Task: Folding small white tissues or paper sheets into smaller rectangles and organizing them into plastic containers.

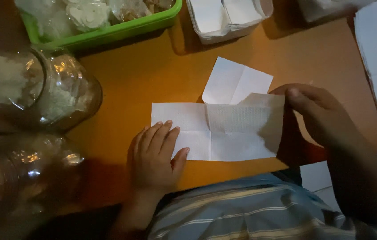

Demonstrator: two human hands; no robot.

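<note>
Your left hand (155, 155) lies flat, fingers spread, pinning the white paper sheet (215, 131) near the surface's (153, 71) front edge so it cannot slide, while your right hand (317, 113) pinches its right edge, lifting it to fold.
</note>
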